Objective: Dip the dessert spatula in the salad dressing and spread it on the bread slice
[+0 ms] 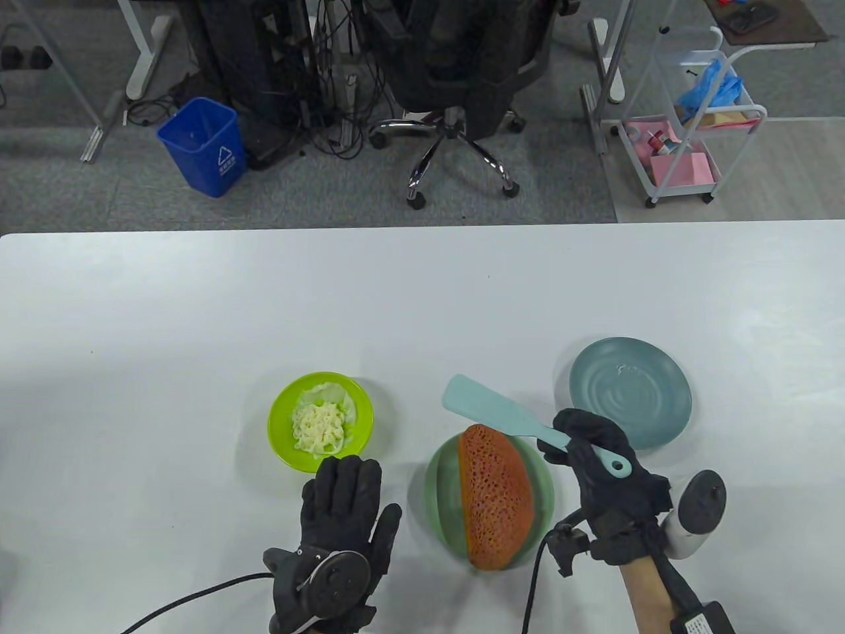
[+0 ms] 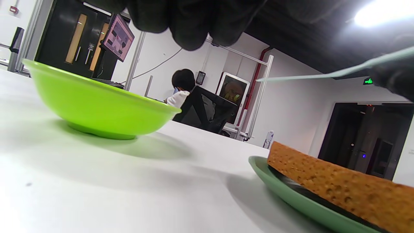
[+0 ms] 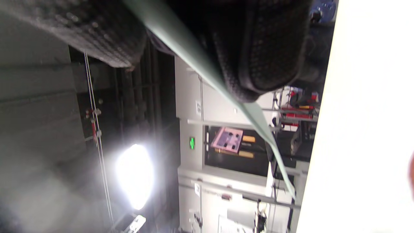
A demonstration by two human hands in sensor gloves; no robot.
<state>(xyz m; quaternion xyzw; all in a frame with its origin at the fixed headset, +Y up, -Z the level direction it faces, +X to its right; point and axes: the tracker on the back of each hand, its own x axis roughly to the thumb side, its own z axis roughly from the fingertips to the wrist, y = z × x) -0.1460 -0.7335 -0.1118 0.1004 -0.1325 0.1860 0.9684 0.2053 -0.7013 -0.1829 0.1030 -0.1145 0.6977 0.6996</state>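
Note:
My right hand (image 1: 597,456) grips the handle of a teal spatula (image 1: 492,406), blade pointing up-left above the far end of the bread. The spatula also shows edge-on in the left wrist view (image 2: 323,75) and in the right wrist view (image 3: 226,94), held between gloved fingers (image 3: 268,48). A brown bread slice (image 1: 495,505) lies on a green plate (image 1: 441,492); both show in the left wrist view, bread (image 2: 339,187) on plate (image 2: 291,197). A lime bowl (image 1: 284,429) holds pale dressing (image 1: 320,428). My left hand (image 1: 343,508) lies flat and empty on the table, just below the bowl (image 2: 97,106).
A grey-blue empty plate (image 1: 630,391) sits right of the spatula, just beyond my right hand. The white table (image 1: 264,297) stretches far back. An office chair (image 1: 455,79) and a blue bin (image 1: 203,146) stand on the floor beyond the table.

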